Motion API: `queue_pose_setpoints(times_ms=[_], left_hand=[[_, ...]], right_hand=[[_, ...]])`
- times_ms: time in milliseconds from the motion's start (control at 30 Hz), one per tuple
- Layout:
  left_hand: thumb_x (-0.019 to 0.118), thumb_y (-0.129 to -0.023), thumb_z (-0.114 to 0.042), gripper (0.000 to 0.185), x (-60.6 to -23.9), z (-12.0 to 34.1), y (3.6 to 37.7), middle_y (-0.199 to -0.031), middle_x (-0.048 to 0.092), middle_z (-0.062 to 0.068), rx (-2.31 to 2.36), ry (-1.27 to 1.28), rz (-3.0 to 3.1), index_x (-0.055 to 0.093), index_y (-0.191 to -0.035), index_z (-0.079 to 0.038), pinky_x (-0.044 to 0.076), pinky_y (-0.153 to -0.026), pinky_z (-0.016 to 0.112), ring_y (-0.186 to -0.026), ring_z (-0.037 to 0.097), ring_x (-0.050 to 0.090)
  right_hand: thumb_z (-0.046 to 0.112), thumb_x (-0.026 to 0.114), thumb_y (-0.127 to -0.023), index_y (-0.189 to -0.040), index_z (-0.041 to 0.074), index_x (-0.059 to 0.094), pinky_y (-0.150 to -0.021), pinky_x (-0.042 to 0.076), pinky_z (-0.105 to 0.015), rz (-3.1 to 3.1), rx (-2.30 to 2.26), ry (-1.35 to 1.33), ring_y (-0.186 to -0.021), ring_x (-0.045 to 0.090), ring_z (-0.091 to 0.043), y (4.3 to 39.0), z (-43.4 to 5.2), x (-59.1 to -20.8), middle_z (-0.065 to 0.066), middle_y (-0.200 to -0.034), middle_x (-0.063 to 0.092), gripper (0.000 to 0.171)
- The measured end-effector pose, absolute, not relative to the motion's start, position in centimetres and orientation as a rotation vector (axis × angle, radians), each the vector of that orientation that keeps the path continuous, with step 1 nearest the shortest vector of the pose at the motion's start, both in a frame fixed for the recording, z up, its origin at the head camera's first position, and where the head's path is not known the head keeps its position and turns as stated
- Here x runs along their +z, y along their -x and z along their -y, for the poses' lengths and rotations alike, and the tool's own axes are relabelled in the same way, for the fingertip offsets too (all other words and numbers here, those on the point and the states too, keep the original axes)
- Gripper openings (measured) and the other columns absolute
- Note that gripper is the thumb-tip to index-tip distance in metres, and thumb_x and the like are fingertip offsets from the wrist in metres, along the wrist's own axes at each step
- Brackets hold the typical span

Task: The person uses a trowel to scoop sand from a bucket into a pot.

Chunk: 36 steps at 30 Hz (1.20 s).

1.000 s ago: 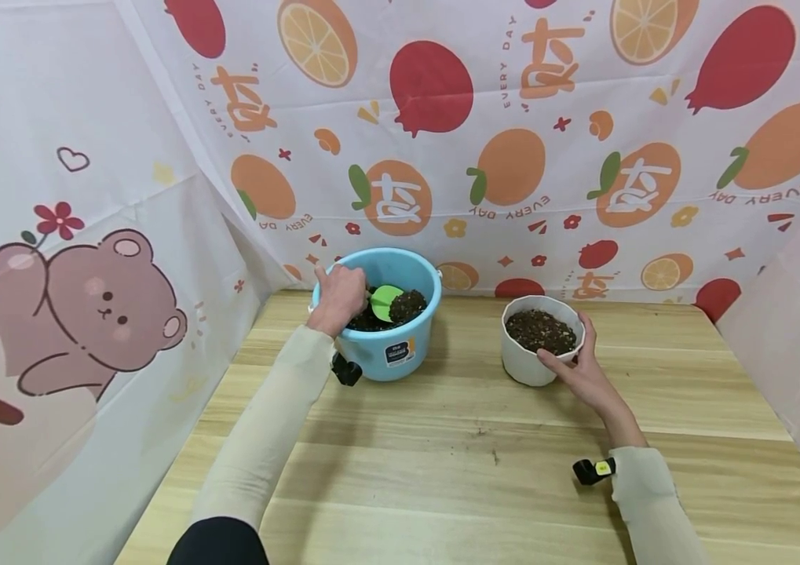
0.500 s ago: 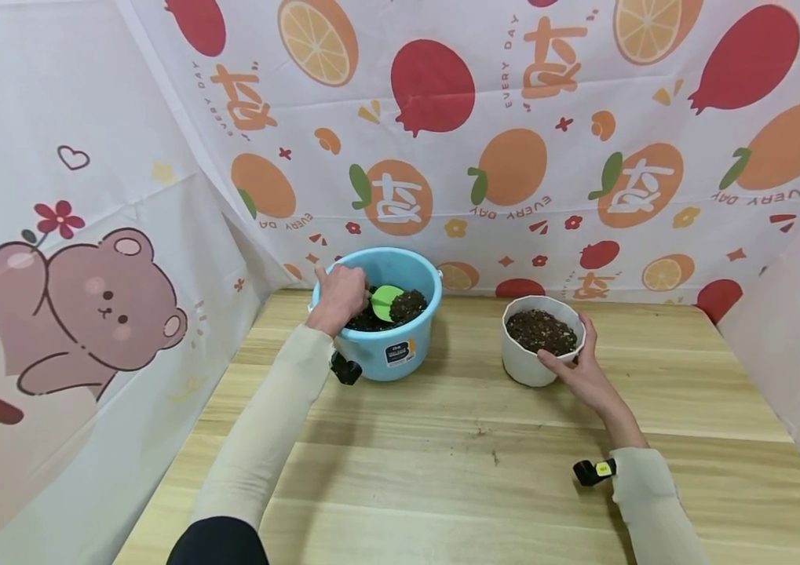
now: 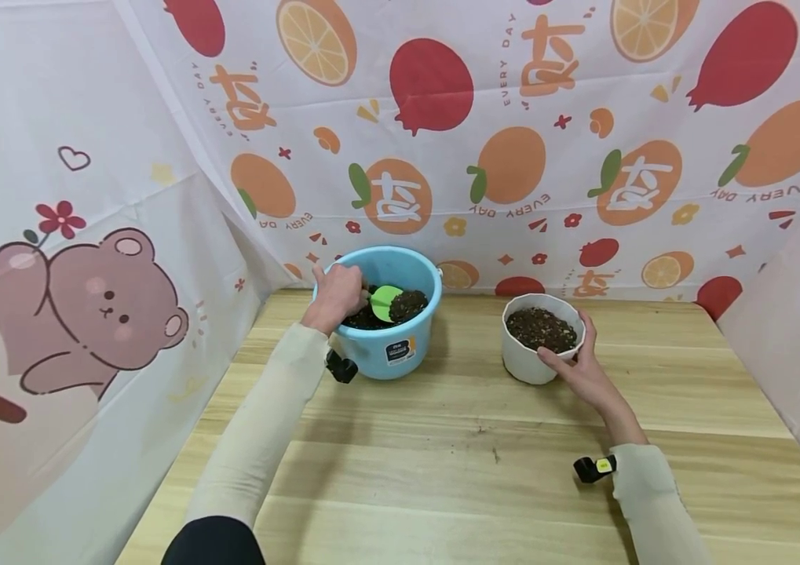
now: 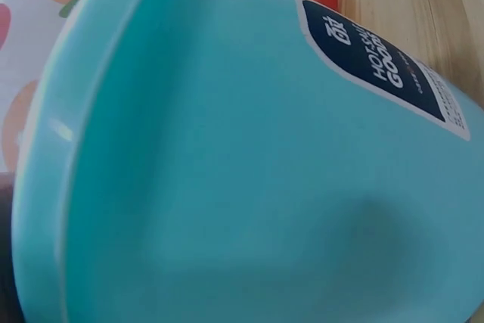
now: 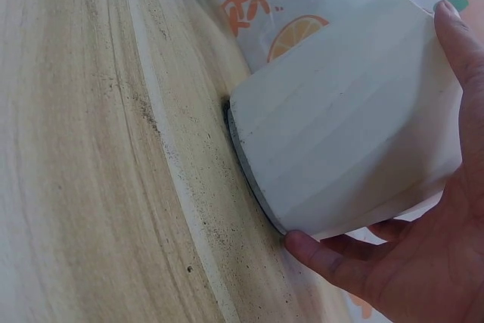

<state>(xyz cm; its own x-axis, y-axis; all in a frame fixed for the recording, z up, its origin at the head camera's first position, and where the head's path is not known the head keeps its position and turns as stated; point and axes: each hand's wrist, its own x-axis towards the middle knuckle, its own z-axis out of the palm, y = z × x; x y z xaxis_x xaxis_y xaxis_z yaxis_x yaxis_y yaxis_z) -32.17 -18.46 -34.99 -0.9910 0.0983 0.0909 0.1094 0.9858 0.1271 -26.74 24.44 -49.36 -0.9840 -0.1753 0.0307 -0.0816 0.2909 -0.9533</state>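
Note:
In the head view, my left hand (image 3: 336,298) reaches over the rim of the light blue bucket (image 3: 391,355) and grips a small green trowel (image 3: 383,304), whose handle is mostly hidden by the fingers. Dark potting soil (image 3: 409,306) is heaped on the trowel's blade, and more lies in the bucket below. To the right, my right hand (image 3: 586,375) holds the side of a white flowerpot (image 3: 528,366) filled with soil. From the right wrist, the thumb (image 5: 461,43) sits near the pot's rim and a fingertip touches its bottom edge. Only the bucket's outer wall (image 4: 249,149) fills the left wrist view.
Both vessels are on a wooden table (image 3: 428,471), apart from each other, near the back edge. A few soil crumbs (image 3: 494,455) are scattered in front of them. A fruit-printed cloth (image 3: 435,86) hangs behind, and another cloth with a bear (image 3: 110,306) hangs at the left.
My left hand and forearm have shifted very slightly left, with the trowel still in the bucket. My right hand stays in place on the flowerpot.

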Motion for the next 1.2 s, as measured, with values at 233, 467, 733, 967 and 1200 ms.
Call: queue_pose_setpoints(times_ms=[233, 467, 733, 967, 1200], left_hand=[[0.061, -0.089, -0.004, 0.023, -35.0, 18.1, 32.1, -0.072, 0.072, 0.01, -0.179, 0.15, 3.048, 0.07, -0.068, -0.009, 0.023, -0.112, 0.07, -0.081, 0.033, 0.062], [0.064, -0.09, -0.007, 0.019, -34.7, 18.2, 32.1, -0.079, 0.076, 0.011, -0.204, 0.156, 3.071, 0.077, -0.077, -0.008, 0.014, -0.116, 0.074, -0.089, 0.035, 0.067], [0.064, -0.092, -0.009, 0.017, -34.2, 18.5, 31.7, -0.093, 0.079, 0.012, -0.23, 0.142, 3.116, 0.08, -0.09, -0.007, 0.01, -0.117, 0.075, -0.1, 0.038, 0.067], [0.065, -0.089, -0.011, 0.018, -33.5, 19.0, 31.3, -0.102, 0.079, 0.012, -0.221, 0.105, 3.136, 0.081, -0.097, -0.007, 0.018, -0.113, 0.07, -0.102, 0.036, 0.066], [0.066, -0.089, -0.012, 0.019, -33.0, 19.5, 30.9, -0.104, 0.079, 0.014, -0.298, 0.132, 3.131, 0.08, -0.1, -0.005, 0.022, -0.107, 0.064, -0.103, 0.034, 0.064]], right_hand=[[0.032, 0.067, -0.097, -0.154, 0.046, -0.017, -0.121, 0.016, -0.066, -2.451, -1.821, 0.263, -0.157, 0.007, -0.038, 26.7, -24.5, -49.5, -0.013, -0.168, 0.002, 0.102], [0.033, 0.067, -0.097, -0.154, 0.046, -0.018, -0.121, 0.017, -0.068, -2.456, -1.816, 0.261, -0.156, 0.007, -0.039, 26.7, -24.5, -49.3, -0.013, -0.168, 0.001, 0.103], [0.033, 0.067, -0.097, -0.154, 0.046, -0.018, -0.121, 0.016, -0.068, -2.459, -1.805, 0.246, -0.157, 0.006, -0.039, 26.6, -24.4, -49.3, -0.013, -0.168, 0.001, 0.103], [0.031, 0.066, -0.098, -0.155, 0.045, -0.017, -0.121, 0.017, -0.066, -2.451, -1.822, 0.251, -0.156, 0.007, -0.038, 26.5, -24.4, -49.1, -0.013, -0.168, 0.003, 0.102], [0.031, 0.066, -0.098, -0.155, 0.042, -0.021, -0.121, 0.016, -0.067, -2.442, -1.806, 0.234, -0.157, 0.004, -0.04, 26.6, -24.4, -49.1, -0.014, -0.169, -0.001, 0.104]])
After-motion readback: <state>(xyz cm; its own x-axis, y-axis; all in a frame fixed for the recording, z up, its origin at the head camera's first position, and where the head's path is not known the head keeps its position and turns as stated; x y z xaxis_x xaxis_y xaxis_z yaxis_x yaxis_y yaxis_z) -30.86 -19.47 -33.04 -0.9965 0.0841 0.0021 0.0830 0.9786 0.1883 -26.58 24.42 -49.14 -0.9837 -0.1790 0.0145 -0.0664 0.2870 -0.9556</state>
